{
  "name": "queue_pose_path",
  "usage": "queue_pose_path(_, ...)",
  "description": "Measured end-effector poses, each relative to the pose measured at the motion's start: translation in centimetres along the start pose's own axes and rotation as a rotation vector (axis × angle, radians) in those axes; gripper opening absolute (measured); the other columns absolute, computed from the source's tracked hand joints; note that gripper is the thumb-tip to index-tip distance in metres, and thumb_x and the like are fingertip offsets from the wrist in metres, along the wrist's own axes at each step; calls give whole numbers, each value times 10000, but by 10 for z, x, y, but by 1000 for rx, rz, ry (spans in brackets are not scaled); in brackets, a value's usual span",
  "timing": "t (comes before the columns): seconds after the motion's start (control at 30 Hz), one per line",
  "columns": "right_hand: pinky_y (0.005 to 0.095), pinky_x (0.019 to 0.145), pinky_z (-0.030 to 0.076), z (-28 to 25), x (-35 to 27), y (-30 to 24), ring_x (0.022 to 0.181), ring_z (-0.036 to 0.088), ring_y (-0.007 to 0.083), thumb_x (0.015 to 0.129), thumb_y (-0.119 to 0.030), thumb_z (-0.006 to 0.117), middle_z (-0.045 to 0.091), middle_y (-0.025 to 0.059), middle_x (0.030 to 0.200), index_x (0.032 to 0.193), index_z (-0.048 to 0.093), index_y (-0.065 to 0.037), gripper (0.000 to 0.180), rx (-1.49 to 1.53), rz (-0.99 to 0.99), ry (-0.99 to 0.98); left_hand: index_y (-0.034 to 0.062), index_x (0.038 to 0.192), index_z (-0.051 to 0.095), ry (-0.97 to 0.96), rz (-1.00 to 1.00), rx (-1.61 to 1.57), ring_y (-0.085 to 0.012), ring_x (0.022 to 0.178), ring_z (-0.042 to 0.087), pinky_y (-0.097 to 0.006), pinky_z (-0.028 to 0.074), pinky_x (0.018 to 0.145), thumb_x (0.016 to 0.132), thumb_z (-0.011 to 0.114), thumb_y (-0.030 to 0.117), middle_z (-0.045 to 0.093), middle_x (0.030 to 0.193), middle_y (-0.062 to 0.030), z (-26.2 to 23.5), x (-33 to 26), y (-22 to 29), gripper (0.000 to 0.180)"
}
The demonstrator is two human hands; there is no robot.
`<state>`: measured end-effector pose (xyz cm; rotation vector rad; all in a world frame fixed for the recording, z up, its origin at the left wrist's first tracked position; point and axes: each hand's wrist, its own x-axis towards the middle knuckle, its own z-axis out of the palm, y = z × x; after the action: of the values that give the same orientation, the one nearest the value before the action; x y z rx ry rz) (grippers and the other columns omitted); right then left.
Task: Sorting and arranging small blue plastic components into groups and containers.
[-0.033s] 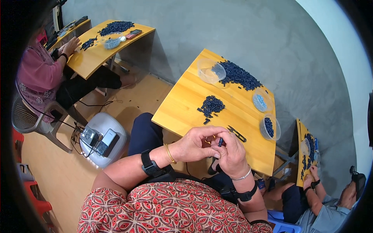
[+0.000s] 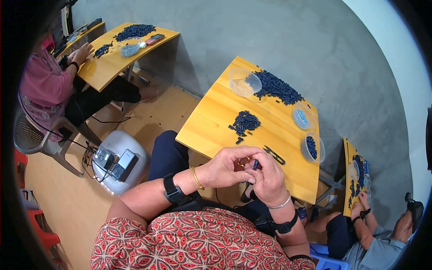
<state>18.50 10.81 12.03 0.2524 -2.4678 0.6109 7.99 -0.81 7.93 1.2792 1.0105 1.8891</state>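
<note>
I locate the small dark piece at the meeting point of the two hands, above the near edge of the wooden table. The right hand is curled, with its thumb and forefinger brought together on the piece. The left hand is partly closed, its thumb and fingertips reaching in to the same spot; its fingers cover the contact, so I cannot tell whether it also grips.

Handling: I judge the piece to be very light and probably stiff, such as moulded plastic or rubber. Its surface shows a slight shine, so I allow for slipping under a loose pinch. I rate the risk of breakage as low and the risk of dropping as higher.

Grip point: I recommend thumb and fingertip on the long sides, near the middle, with the ends left exposed. Light pressure should suffice.

Similar pieces lie in a small pile near the hands. The black snips rest just beyond the right hand's fingers.
</note>
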Motion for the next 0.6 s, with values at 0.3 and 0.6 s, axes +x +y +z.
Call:
queue_pose_path(0.3,361,598,436,5,-6,9,681,532,293,694,14,616,511,142,772,1060,463,2,397,41,11,12,28,1225,438,17,-64,-21,-66,849,518,-221,465,750,682,718,27,536,1023,-13,-1,0,-7,611)
queue_pose_path(0.6,344,697,438,9,-11,32,822,505,275,734,-122,645,469,135,950,1021,535,-44,317,99,1,29,-3,1048,563,45,-364,-493,-162,701,607,-299,529,662,850,552,174,587,820,-75,-27,0,-24,266)
